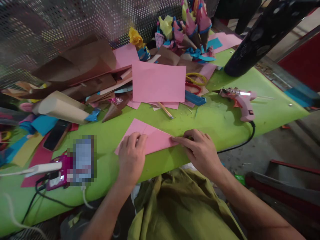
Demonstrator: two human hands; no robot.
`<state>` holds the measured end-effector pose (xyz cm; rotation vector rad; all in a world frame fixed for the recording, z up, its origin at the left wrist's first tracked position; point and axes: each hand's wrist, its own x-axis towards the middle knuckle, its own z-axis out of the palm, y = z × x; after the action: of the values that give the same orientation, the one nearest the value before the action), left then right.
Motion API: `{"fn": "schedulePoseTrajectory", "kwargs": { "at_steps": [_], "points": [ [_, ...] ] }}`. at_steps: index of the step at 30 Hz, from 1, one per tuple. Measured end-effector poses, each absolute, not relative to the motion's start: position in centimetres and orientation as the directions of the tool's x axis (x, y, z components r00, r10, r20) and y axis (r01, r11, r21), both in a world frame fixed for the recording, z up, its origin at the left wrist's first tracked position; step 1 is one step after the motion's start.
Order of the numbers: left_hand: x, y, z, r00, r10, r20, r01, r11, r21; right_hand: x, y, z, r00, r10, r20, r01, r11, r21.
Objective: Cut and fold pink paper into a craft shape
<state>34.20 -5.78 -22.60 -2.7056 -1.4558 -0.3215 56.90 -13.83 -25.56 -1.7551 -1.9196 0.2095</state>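
Observation:
A folded sheet of pink paper [156, 138] lies on the green table in front of me, narrowing to a point on the right. My left hand [132, 151] rests on its left part, fingers curled and pressed down on the paper. At the pointed right end, my right hand [200, 146] pinches the paper with its index finger extended along the tip; the thumb is partly hidden. Just beyond the fold, a flat pink sheet [158, 82] lies on top of paper scraps, with a pencil [165, 110] sticking out from under it.
A pink glue gun [241, 100] lies to the right, its cord trailing over the edge. Behind it stands a dark bottle [250, 43]. Yellow-handled scissors [196, 79], brown paper [77, 63] and paper flowers [185, 26] crowd the back. A phone [83, 160] and power strip [60, 173] sit left.

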Motion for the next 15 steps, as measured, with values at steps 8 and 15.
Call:
{"fn": "schedulePoseTrajectory", "kwargs": {
  "at_steps": [8, 15],
  "points": [
    [34.2, -8.0, -23.0, 0.665, 0.723, 0.186, 0.72, -0.687, 0.098, 56.8, -13.9, -25.9, -0.013, 0.964, 0.265, 0.887, 0.134, -0.441],
    [34.2, -8.8, -23.5, 0.755, 0.656, -0.004, 0.656, -0.755, 0.023, 56.8, -13.8, -25.8, -0.015, 0.965, 0.262, 0.903, 0.126, -0.411]
  ]
}}
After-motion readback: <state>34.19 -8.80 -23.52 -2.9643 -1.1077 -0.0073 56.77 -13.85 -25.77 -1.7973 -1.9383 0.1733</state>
